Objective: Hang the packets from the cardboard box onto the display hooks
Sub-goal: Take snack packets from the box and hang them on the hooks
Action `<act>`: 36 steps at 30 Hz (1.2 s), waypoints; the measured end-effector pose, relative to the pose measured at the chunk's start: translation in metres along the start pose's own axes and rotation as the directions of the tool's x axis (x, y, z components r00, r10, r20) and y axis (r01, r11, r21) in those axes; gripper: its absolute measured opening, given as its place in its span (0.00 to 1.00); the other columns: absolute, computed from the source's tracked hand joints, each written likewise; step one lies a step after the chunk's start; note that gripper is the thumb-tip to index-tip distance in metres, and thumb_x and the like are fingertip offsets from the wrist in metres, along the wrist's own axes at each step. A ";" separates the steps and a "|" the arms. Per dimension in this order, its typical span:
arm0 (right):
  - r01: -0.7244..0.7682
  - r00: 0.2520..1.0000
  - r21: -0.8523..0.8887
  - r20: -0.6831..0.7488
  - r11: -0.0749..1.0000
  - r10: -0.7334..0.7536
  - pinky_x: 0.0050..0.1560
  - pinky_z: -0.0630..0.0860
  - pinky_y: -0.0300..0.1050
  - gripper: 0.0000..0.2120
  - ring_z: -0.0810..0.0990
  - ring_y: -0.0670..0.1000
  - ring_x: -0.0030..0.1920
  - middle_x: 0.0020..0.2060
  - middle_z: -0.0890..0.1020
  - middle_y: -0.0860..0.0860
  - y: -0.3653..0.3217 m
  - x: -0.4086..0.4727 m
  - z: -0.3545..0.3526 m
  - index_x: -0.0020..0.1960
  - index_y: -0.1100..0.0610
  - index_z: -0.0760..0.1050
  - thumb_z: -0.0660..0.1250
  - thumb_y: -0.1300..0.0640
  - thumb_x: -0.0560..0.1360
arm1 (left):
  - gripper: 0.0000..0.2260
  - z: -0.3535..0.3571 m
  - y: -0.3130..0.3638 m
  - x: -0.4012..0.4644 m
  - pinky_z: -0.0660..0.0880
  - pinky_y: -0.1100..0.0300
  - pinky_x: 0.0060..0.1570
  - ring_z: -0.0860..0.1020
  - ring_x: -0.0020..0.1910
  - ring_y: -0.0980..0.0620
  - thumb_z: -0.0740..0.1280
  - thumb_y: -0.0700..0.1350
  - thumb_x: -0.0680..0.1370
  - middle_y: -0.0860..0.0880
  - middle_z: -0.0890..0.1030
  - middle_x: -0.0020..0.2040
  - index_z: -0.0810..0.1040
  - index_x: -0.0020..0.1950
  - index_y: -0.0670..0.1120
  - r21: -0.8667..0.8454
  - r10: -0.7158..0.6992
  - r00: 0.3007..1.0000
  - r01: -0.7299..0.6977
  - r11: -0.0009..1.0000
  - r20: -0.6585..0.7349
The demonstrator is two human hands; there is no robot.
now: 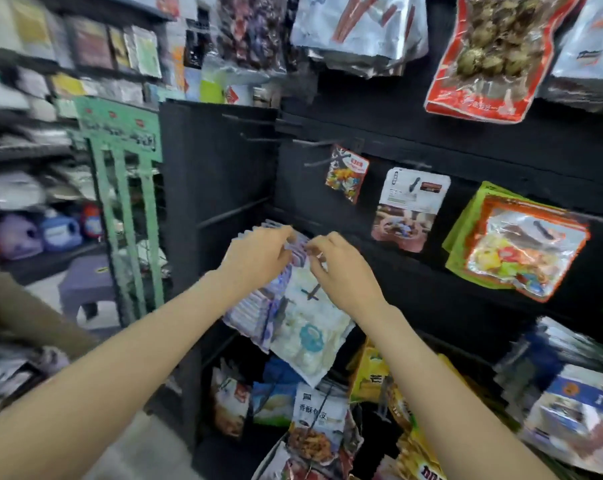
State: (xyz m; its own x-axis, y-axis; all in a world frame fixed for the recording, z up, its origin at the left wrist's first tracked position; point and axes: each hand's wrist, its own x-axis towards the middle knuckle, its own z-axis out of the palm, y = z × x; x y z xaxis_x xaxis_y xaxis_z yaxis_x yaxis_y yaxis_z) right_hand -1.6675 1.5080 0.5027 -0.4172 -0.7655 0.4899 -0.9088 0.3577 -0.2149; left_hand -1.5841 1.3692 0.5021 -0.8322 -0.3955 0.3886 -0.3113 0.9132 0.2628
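Left hand (258, 259) and right hand (341, 271) pinching white packet (310, 327) top, lavender packet stack (255, 306) behind, lettering blurred, bare black hooks (251, 138) above, green rack (127, 188) left
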 end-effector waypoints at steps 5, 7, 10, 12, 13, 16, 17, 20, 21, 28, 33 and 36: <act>0.074 0.949 0.213 0.284 0.974 -0.134 0.52 0.74 0.54 0.10 0.77 0.58 0.51 0.50 0.79 0.57 -0.108 0.040 0.100 0.56 0.57 0.77 0.61 0.59 0.78 | 0.08 -0.025 -0.144 -0.070 0.76 0.53 0.48 0.78 0.53 0.45 0.62 0.46 0.79 0.49 0.81 0.54 0.76 0.56 0.50 -0.037 -0.288 0.953 0.293 0.956 0.094; 0.047 0.916 0.323 0.363 0.945 -0.170 0.52 0.75 0.47 0.09 0.79 0.54 0.49 0.49 0.81 0.56 -0.159 0.051 0.143 0.56 0.58 0.78 0.62 0.59 0.78 | 0.08 -0.034 -0.205 -0.104 0.76 0.52 0.50 0.78 0.53 0.45 0.62 0.46 0.79 0.48 0.81 0.54 0.77 0.56 0.49 -0.049 -0.388 0.916 0.394 0.918 0.103; -0.010 0.822 0.409 0.523 0.912 -0.225 0.47 0.69 0.38 0.11 0.77 0.47 0.50 0.53 0.81 0.52 -0.241 0.058 0.213 0.60 0.58 0.77 0.61 0.57 0.80 | 0.09 -0.042 -0.299 -0.163 0.76 0.51 0.51 0.79 0.53 0.43 0.63 0.44 0.77 0.45 0.81 0.53 0.78 0.55 0.48 -0.004 -0.537 0.836 0.541 0.841 0.116; -0.071 0.764 0.444 0.600 0.893 -0.237 0.46 0.66 0.33 0.12 0.76 0.47 0.52 0.54 0.80 0.52 -0.289 0.061 0.258 0.61 0.59 0.76 0.61 0.58 0.80 | 0.09 -0.045 -0.357 -0.198 0.75 0.50 0.52 0.78 0.55 0.41 0.63 0.43 0.76 0.42 0.81 0.54 0.78 0.54 0.46 0.034 -0.595 0.790 0.597 0.801 0.145; -0.105 0.751 0.460 0.618 0.882 -0.233 0.45 0.65 0.32 0.11 0.76 0.47 0.52 0.54 0.81 0.53 -0.307 0.063 0.275 0.60 0.59 0.77 0.61 0.59 0.80 | 0.09 -0.045 -0.381 -0.211 0.75 0.50 0.51 0.78 0.55 0.42 0.63 0.43 0.75 0.42 0.80 0.54 0.78 0.54 0.46 0.047 -0.620 0.766 0.622 0.781 0.169; -0.226 0.709 0.462 0.682 0.858 -0.181 0.48 0.70 0.38 0.10 0.78 0.50 0.55 0.54 0.81 0.52 -0.357 0.071 0.334 0.59 0.57 0.77 0.61 0.60 0.79 | 0.08 -0.048 -0.446 -0.249 0.74 0.52 0.51 0.75 0.57 0.43 0.61 0.43 0.77 0.43 0.78 0.58 0.74 0.55 0.46 0.135 -0.701 0.662 0.694 0.707 0.264; -0.258 0.683 0.438 0.713 0.861 -0.159 0.49 0.71 0.41 0.11 0.77 0.51 0.56 0.55 0.80 0.53 -0.374 0.073 0.356 0.61 0.57 0.76 0.61 0.59 0.79 | 0.10 -0.047 -0.470 -0.261 0.73 0.51 0.53 0.74 0.59 0.42 0.61 0.43 0.77 0.43 0.76 0.60 0.73 0.58 0.45 0.177 -0.722 0.626 0.707 0.685 0.294; -0.346 0.576 0.358 0.811 0.867 -0.104 0.51 0.75 0.47 0.19 0.77 0.56 0.57 0.64 0.75 0.56 -0.416 0.074 0.406 0.70 0.57 0.67 0.61 0.59 0.80 | 0.18 -0.042 -0.517 -0.283 0.72 0.48 0.56 0.71 0.63 0.41 0.62 0.44 0.78 0.41 0.72 0.64 0.68 0.67 0.42 0.294 -0.732 0.571 0.676 0.676 0.370; -0.367 0.543 0.338 0.834 0.867 -0.096 0.49 0.75 0.49 0.22 0.78 0.57 0.55 0.67 0.72 0.56 -0.426 0.074 0.418 0.73 0.57 0.63 0.61 0.59 0.80 | 0.20 -0.038 -0.527 -0.285 0.72 0.47 0.56 0.71 0.64 0.40 0.62 0.45 0.78 0.40 0.71 0.64 0.66 0.68 0.42 0.310 -0.719 0.566 0.655 0.689 0.403; -0.331 0.467 0.129 0.883 0.935 0.043 0.59 0.71 0.51 0.32 0.69 0.61 0.66 0.68 0.69 0.61 -0.454 0.069 0.490 0.73 0.58 0.60 0.70 0.58 0.74 | 0.22 -0.009 -0.566 -0.287 0.74 0.51 0.56 0.74 0.60 0.42 0.68 0.50 0.75 0.41 0.75 0.62 0.69 0.65 0.41 0.371 -0.636 0.423 0.555 0.745 0.645; -0.429 0.515 0.203 0.856 0.880 0.053 0.61 0.71 0.51 0.32 0.69 0.60 0.67 0.69 0.65 0.58 -0.455 0.065 0.505 0.73 0.52 0.61 0.70 0.61 0.73 | 0.36 0.012 -0.578 -0.289 0.72 0.46 0.61 0.70 0.64 0.37 0.72 0.51 0.73 0.36 0.62 0.71 0.58 0.73 0.42 0.412 -0.651 0.300 0.576 0.706 0.697; -0.340 0.500 0.283 0.862 0.897 -0.083 0.64 0.71 0.53 0.33 0.68 0.60 0.68 0.71 0.63 0.58 -0.459 0.068 0.513 0.75 0.51 0.60 0.68 0.64 0.74 | 0.37 0.017 -0.582 -0.287 0.71 0.44 0.62 0.68 0.66 0.35 0.72 0.49 0.73 0.34 0.58 0.73 0.54 0.75 0.42 0.413 -0.658 0.287 0.590 0.694 0.697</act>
State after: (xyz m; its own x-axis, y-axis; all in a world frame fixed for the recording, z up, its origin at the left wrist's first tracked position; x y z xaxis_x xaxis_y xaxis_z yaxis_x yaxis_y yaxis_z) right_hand -1.2841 1.0172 0.2009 -0.1426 -0.8732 -0.4660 -0.6764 0.4297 -0.5982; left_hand -1.1715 0.9532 0.2226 -0.3532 -0.6460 -0.6767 -0.8963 0.4410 0.0468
